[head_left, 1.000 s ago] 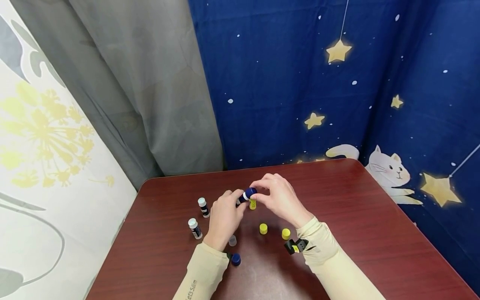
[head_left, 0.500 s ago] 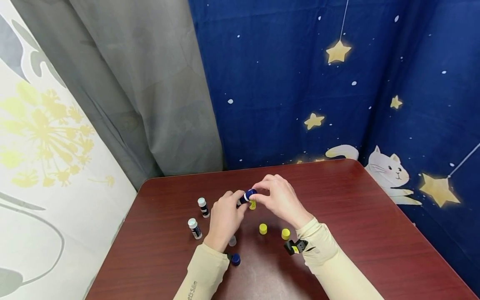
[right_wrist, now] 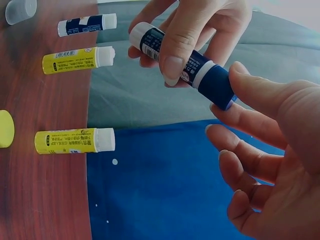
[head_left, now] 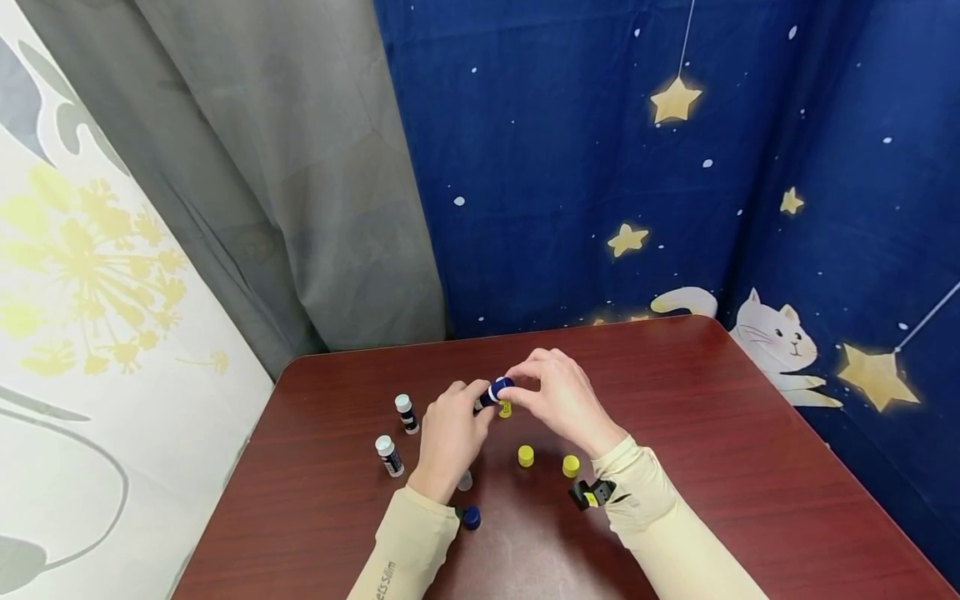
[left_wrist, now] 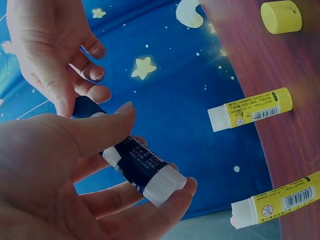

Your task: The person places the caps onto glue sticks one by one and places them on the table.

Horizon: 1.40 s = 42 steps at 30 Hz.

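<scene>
My left hand (head_left: pixel 448 435) holds a navy glue stick (right_wrist: pixel 152 42) by its body, tilted above the table; its white end (left_wrist: pixel 165 185) sticks out past the fingers in the left wrist view. At the other end my right hand (head_left: pixel 557 398) pinches the dark blue cap (right_wrist: pixel 217 87) between thumb and index finger, the other fingers loosely bent. A white ring shows between cap and label. Beyond the hands stands an uncapped yellow glue stick (head_left: pixel 506 409), and a second yellow glue stick (left_wrist: pixel 285 200) appears in the left wrist view.
Two navy glue sticks with white tops, one farther back (head_left: pixel 407 415) and one nearer (head_left: pixel 390 457), stand left of the left hand. Loose on the reddish-brown table (head_left: pixel 712 500) are yellow caps (head_left: pixel 526 456), a blue cap (head_left: pixel 471 517) and a translucent cap (head_left: pixel 465 481). Curtains (head_left: pixel 555 167) hang behind.
My right fingers have shifted very slightly to the right at the blue cap over the past second. The left hand's hold and the things on the table look the same.
</scene>
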{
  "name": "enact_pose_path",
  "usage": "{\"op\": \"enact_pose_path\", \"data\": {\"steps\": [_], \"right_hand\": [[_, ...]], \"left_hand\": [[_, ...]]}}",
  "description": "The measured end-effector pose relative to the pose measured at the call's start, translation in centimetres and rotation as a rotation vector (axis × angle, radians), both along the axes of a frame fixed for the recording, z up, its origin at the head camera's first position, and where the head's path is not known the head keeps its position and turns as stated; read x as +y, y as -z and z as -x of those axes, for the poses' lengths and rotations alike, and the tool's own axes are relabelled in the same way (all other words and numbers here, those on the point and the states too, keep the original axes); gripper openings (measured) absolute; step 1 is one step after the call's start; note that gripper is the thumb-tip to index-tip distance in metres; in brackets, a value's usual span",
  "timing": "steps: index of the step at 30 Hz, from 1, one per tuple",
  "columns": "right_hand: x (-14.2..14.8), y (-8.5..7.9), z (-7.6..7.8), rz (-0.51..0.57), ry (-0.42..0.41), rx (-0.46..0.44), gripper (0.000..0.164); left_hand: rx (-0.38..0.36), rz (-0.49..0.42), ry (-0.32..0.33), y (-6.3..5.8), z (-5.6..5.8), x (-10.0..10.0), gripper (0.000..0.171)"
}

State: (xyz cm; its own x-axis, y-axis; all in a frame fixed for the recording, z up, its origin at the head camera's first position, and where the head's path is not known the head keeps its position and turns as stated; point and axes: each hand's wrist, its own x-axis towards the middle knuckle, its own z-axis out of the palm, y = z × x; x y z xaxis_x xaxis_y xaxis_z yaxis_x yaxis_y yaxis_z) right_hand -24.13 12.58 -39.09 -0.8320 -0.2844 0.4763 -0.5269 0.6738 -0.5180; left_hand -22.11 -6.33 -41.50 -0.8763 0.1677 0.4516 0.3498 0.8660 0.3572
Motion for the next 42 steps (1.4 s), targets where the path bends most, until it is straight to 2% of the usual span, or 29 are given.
{"op": "enact_pose_path", "data": {"steps": [9,17,21,27,34,42], "right_hand": [[-0.04,0.07,-0.06,0.026,-0.004,-0.012,0.023],[0.05,0.04,-0.01,0.079,-0.061,0.088,0.056],[0.11,-0.05,0.03,0.074,-0.100,0.130,0.052],[0.04,0.26,0.10,0.047,-0.139,0.145,0.035],[0.07,0.35,0.13,0.043,-0.131,0.155,0.030],[0.10,0.20,0.15,0.023,-0.120,0.155,0.028]], "left_hand": [[0.007,-0.003,-0.001,-0.11,0.05,-0.02,0.030],[0.048,-0.008,0.004,-0.14,0.06,-0.19,0.032],[0.043,-0.005,-0.002,-0.12,0.03,-0.19,0.033],[0.036,-0.002,-0.001,-0.20,-0.12,-0.18,0.034],[0.007,-0.001,0.000,-0.43,-0.17,-0.02,0.032],[0.045,0.008,0.004,-0.37,-0.08,0.09,0.028]]}}
